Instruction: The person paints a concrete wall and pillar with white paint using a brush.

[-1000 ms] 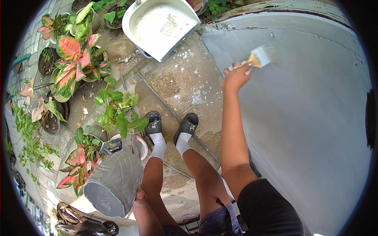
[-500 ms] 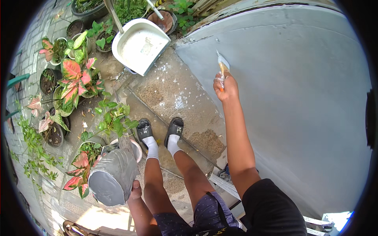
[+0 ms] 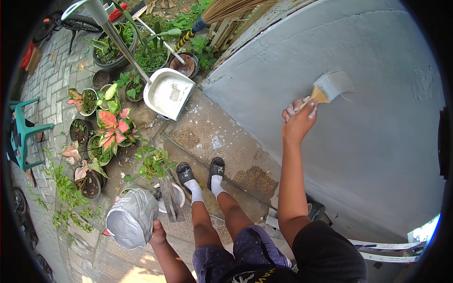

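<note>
My right hand (image 3: 300, 121) is closed round the wooden handle of a wide paintbrush (image 3: 325, 90), with whitish paint on its fingers. The brush's pale bristles lie broad side up over the light grey wall (image 3: 373, 146); I cannot tell whether they touch it. At the lower left, my left hand (image 3: 158, 234) grips a paint container (image 3: 141, 205) smeared with grey paint. Its mouth tilts toward me and shows grey paint inside. Most of that hand's fingers are hidden behind the container.
A white long-handled dustpan (image 3: 163, 96) stands on the paint-spotted concrete. Potted plants (image 3: 113, 127) line the left side, and a weathered wooden post (image 3: 171, 200) rises by my feet. Farther left is a green plastic stool (image 3: 29, 132). A stick broom (image 3: 222, 14) leans at the wall's far end.
My right hand has moved right across the wall, and the brush has turned from edge-on to broad side up. The view has shifted, showing more of the far ground. The container remains held.
</note>
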Motion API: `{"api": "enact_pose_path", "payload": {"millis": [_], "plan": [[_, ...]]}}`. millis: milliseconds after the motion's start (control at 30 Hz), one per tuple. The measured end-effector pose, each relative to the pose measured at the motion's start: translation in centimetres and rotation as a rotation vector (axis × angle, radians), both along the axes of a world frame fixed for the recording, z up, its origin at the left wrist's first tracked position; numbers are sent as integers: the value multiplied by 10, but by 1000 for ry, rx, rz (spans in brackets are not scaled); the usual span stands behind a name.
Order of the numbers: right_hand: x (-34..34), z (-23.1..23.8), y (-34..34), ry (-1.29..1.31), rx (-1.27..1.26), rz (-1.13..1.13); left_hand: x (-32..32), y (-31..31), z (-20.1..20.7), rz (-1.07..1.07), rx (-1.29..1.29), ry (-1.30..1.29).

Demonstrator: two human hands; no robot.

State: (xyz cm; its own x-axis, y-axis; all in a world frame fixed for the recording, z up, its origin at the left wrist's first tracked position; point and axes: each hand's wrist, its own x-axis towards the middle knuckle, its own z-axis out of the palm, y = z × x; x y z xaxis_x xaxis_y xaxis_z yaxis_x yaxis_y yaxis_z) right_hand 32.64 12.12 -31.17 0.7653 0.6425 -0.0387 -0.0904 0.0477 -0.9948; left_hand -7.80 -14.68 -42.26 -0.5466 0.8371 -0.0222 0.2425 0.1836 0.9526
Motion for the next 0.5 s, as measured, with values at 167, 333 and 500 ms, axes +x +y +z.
{"api": "enact_pose_path", "payload": {"millis": [167,333,500], "plan": [[-11,-135,-1,59,-349,105,17,18,25,44,77,-126],[-8,-178,12,549,-729,171,13,9,29,-52,59,-74],[-9,-74,23,558,-535,264,1,-6,39,30,17,-98]]}}
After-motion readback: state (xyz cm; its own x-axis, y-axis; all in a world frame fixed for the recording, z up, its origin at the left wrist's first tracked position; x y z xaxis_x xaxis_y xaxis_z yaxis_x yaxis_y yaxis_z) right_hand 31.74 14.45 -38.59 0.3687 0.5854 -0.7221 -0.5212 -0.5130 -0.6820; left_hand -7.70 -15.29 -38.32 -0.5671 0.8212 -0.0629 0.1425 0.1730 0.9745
